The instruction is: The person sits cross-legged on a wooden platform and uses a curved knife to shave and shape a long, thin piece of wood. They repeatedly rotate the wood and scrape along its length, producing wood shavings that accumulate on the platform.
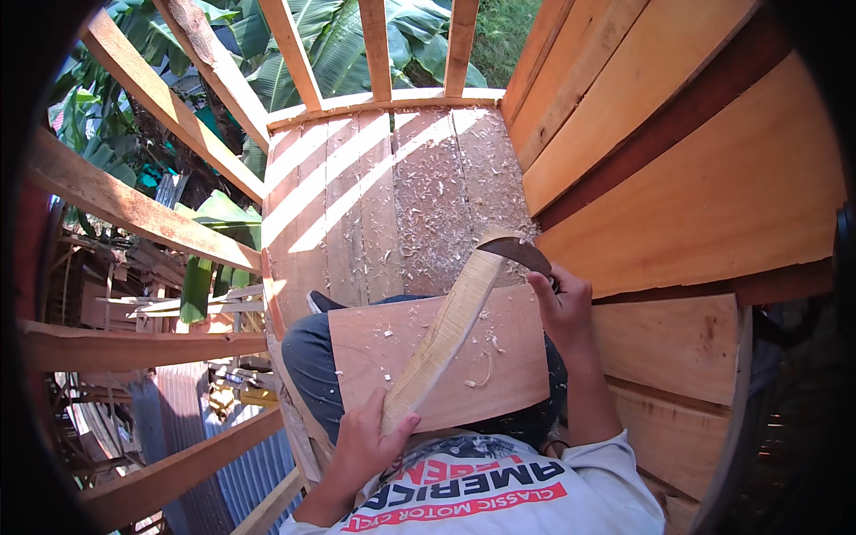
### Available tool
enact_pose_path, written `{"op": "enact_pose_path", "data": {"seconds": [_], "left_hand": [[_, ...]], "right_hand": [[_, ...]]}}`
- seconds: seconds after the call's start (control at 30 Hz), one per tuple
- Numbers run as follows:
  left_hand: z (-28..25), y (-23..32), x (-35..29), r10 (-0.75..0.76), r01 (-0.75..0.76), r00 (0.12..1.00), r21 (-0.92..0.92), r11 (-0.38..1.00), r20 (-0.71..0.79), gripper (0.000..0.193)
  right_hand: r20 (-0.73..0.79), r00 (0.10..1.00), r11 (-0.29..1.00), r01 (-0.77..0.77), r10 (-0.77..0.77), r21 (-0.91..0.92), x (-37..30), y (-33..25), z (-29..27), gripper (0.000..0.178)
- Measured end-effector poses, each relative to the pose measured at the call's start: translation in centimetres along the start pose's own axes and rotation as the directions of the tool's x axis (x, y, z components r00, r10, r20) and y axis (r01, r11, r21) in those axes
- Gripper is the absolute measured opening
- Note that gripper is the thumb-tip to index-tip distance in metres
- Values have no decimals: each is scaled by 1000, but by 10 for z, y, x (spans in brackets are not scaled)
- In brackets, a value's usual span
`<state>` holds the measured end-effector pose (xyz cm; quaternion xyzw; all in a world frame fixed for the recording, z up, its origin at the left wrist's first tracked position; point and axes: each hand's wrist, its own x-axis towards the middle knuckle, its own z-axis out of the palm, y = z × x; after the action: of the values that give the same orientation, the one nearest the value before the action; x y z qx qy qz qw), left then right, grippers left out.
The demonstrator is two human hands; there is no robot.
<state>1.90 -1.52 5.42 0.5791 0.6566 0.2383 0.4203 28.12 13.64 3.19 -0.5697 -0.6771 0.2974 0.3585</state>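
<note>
My left hand (367, 437) is closed around the lower end of a long, pale piece of wood (446, 328), with the thumb lying along its side. The piece slants up and away to the right over a thin wooden board (513, 357) across my lap. A knife (522, 254) with a dark, curved blade is in my closed right hand (568, 308). Its blade lies across the wood's far end, seemingly touching it. The knife's handle is mostly hidden by my fingers. A few curled shavings and chips lie on the board.
Plank flooring (352, 223) ahead is strewn with wood shavings (437, 192). Spaced wooden rails (178, 223) bound the left and far sides. A wooden plank wall (678, 196) stands close on the right. Banana leaves (330, 58) and corrugated metal sheets (183, 428) show beyond the rails.
</note>
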Motion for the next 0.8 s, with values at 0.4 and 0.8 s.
{"op": "enact_pose_path", "data": {"seconds": [0.4,0.8], "left_hand": [[6,-8,-1,-42,56,996,-178,983,79,46],[16,-13,43,236,376,810,-784,494,537,36]], "right_hand": [[-18,997,996,78,-77,36,-16,5,6,37],[100,994,966,-78,54,247,-60,9,39,21]]}}
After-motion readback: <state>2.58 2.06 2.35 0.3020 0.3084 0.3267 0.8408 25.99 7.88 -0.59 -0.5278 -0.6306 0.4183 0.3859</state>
